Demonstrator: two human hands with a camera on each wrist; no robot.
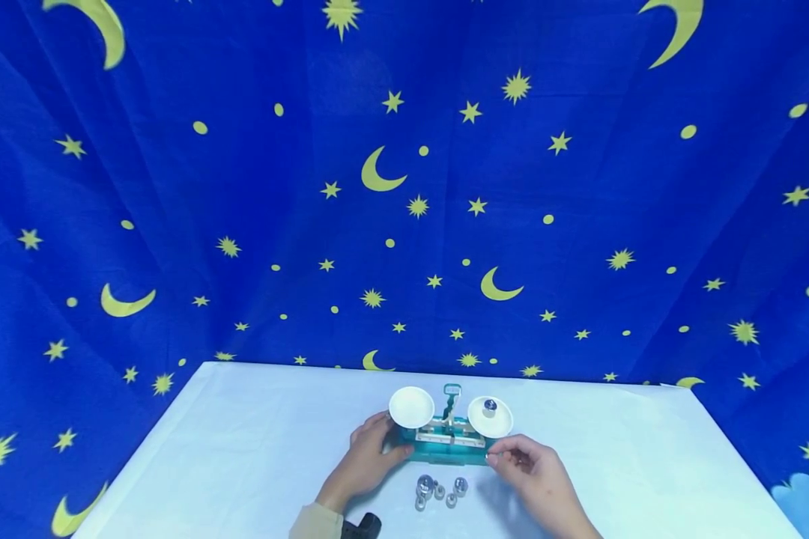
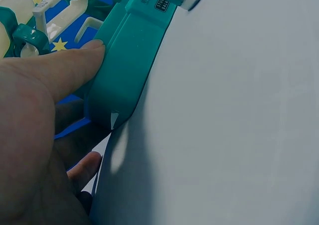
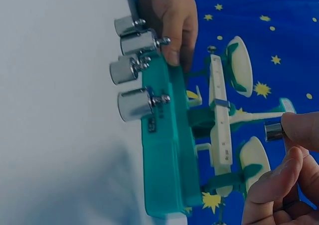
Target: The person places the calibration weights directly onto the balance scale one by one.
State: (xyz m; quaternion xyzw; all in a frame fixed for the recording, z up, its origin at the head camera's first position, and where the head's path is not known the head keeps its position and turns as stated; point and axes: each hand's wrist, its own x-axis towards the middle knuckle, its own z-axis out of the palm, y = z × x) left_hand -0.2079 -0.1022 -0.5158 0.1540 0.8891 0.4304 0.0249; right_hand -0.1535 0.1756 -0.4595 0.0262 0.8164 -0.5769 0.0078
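I see the left hand (image 1: 367, 460) clasping the teal scale (image 1: 448, 448) at lower centre, seemingly to steady it, while the right hand (image 1: 535, 471) pinches a small weight (image 3: 273, 131) beside the right pan (image 1: 490, 417), spare weights (image 1: 438, 490) below.

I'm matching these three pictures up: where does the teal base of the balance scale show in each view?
Head: teal base low at centre, between the left hand and right hand.
Left wrist: upper left, thumb on it.
Right wrist: upright at centre.
Shared landmark: the white table.
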